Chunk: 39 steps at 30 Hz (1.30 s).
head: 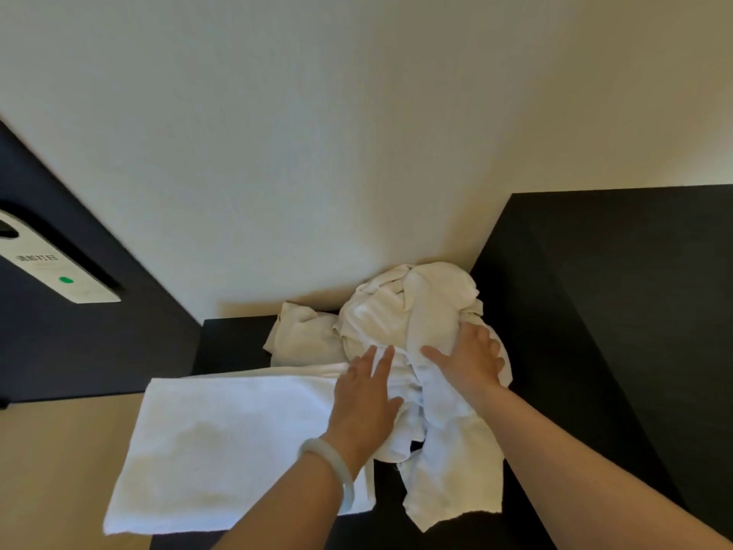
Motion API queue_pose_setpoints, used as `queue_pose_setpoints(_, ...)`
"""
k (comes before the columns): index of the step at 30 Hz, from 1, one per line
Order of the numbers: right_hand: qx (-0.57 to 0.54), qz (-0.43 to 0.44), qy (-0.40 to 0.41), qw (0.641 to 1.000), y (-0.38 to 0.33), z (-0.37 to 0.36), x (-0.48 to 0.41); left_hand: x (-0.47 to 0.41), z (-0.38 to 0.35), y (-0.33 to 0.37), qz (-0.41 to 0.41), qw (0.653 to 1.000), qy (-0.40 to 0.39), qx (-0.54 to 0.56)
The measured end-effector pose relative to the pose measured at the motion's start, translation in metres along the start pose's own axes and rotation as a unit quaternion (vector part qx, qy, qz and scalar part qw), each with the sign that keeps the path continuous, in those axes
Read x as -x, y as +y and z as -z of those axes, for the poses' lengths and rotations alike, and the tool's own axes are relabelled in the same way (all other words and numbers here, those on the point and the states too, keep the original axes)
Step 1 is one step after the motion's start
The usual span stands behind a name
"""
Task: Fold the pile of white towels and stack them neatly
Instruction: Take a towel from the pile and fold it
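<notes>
Straight-fingered, the left hand (365,394) rested on the right end of a flattened towel (222,442) lying lengthwise left to right. Fingers spread, the right hand (470,363) pressed the crumpled towel pile (396,311).

Your pile of white towels (408,311) sits crumpled at the back of the dark top (234,339), against the wall (357,113). A loose towel (448,470) trails from it toward you. A flat towel (222,442) lies spread smooth just left of it.
</notes>
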State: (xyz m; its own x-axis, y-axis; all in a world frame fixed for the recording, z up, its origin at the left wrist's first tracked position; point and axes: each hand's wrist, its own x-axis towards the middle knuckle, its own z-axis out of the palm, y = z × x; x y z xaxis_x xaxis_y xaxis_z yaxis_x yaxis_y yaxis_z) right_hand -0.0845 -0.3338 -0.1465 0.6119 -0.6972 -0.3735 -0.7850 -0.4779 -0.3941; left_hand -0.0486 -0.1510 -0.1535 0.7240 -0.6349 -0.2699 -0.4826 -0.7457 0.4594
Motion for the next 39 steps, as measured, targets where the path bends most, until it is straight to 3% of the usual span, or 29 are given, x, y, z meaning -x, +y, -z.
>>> queue_pose_setpoints(3, 0.018, 0.020, 0.032, 0.999, -0.006, 0.005, -0.006, 0.005, -0.003, 0.014, 0.034, 0.998, -0.005, 0.048)
queue_pose_setpoints(6, -0.147, 0.062, 0.008, 0.987, -0.018, 0.032, -0.004, 0.015, 0.004, 0.023, 0.070, 0.988, -0.006, 0.135)
queue_pose_setpoints(9, -0.344, 0.074, -0.036, 0.935, -0.033, 0.083, 0.014, 0.018, 0.022, 0.038, 0.069, 0.976, -0.002, 0.205)
queue_pose_setpoints(14, -0.422, 0.098, -0.066, 0.899, -0.041, 0.165, 0.061, 0.008, 0.058, 0.079, 0.020, 0.957, 0.024, 0.288)
queue_pose_setpoints(20, -0.529, 0.173, -0.035, 0.830, -0.045, 0.291, 0.119, 0.001, 0.099, 0.122, -0.037, 0.963, 0.049, 0.263)
queue_pose_setpoints(24, -0.548, 0.226, 0.019, 0.805, -0.038, 0.379, 0.144, -0.004, 0.137, 0.156, -0.041, 0.974, 0.084, 0.207)
queue_pose_setpoints(28, -0.588, 0.237, 0.132, 0.762, -0.015, 0.464, 0.146, -0.002, 0.200, 0.236, -0.107, 0.932, 0.152, 0.312)
queue_pose_setpoints(31, -0.632, 0.255, 0.208, 0.701, 0.012, 0.534, 0.139, 0.002, 0.249, 0.319, -0.167, 0.891, 0.207, 0.367)
queue_pose_setpoints(36, -0.676, 0.338, 0.293, 0.585, 0.073, 0.650, 0.120, 0.006, 0.279, 0.476, -0.255, 0.836, 0.200, 0.443)
queue_pose_setpoints(37, -0.672, 0.347, 0.304, 0.579, 0.086, 0.669, 0.111, 0.000, 0.276, 0.505, -0.266, 0.836, 0.192, 0.440)
queue_pose_setpoints(39, -0.645, 0.324, 0.313, 0.617, 0.113, 0.695, 0.078, -0.019, 0.257, 0.549, -0.258, 0.853, 0.168, 0.422)
